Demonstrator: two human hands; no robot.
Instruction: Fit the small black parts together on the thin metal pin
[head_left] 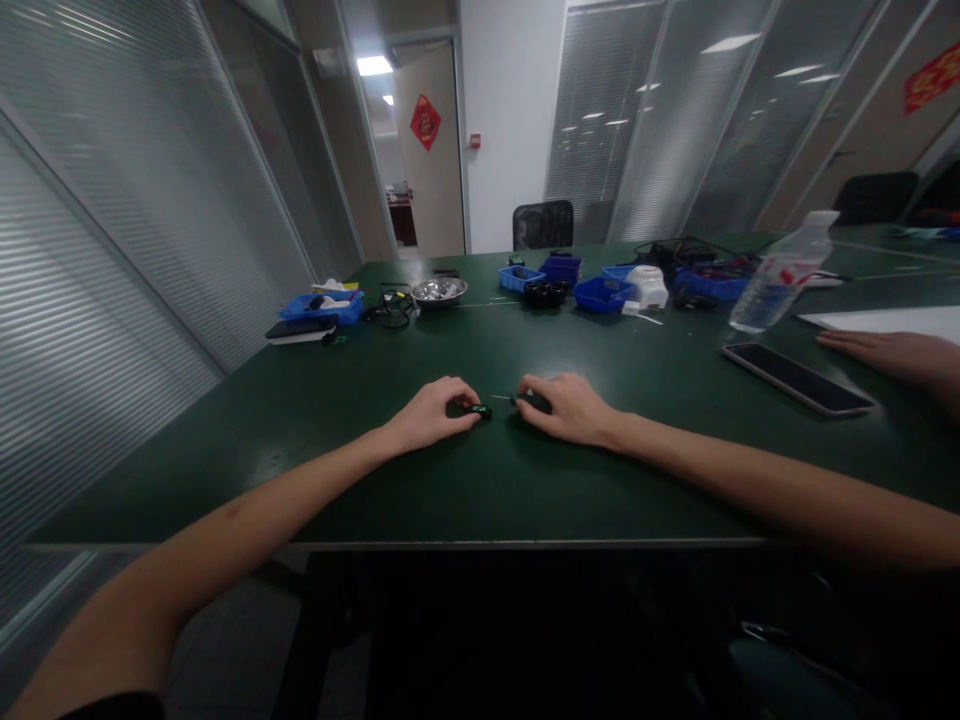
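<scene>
Head view: left hand [435, 410] fingers pinch a small black part [480, 411] on the desk [480, 500]; just right of it, right hand [566, 408] fingers grip a screwdriver [525, 400].

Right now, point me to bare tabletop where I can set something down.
Bare: the green table left of the left hand, up to the steel bowl; also between the right hand and the phone. Crowded: the far edge, with blue trays and cables.

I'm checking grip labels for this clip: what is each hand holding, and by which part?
Left hand pinches a small black part at its near end. Right hand grips a slim dark tool by its handle, its thin tip free.
</scene>
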